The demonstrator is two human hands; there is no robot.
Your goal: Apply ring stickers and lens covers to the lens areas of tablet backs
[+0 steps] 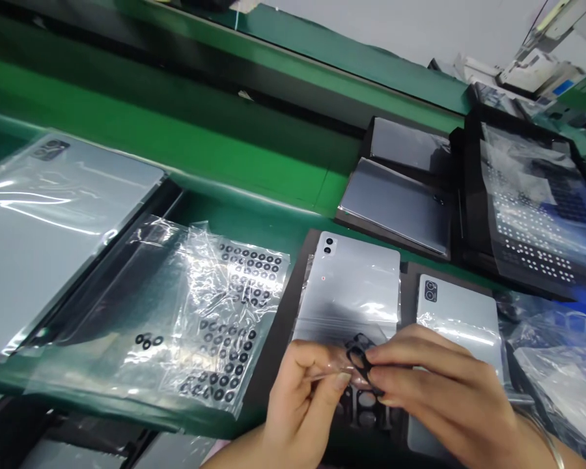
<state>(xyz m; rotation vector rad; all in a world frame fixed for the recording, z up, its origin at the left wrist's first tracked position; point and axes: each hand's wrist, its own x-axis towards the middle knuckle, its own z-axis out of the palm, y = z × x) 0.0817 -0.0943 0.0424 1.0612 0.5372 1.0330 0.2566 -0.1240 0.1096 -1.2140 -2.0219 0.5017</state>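
My left hand [300,407] pinches the edge of a clear plastic film [331,370] between thumb and fingers. Opposite it, my right hand [439,384] holds a small black camera-lens frame [358,358] by its side, against the film. More black frames [367,399] show just below the fingertips, partly hidden. Under and beyond both hands lies a silver tablet [359,273], back up, with two round camera lenses at its upper left corner. A second silver tablet [461,312] with a dark camera block lies beneath my right hand, partly covered by it.
Clear sheets of small black rings [244,345] lie left of the tablets, with several loose rings [146,341]. Farther left is a large film-wrapped silver panel [73,215]. Grey tablets [395,202] and a black tray [473,215] stand behind; plastic bags [561,378] crowd the right.
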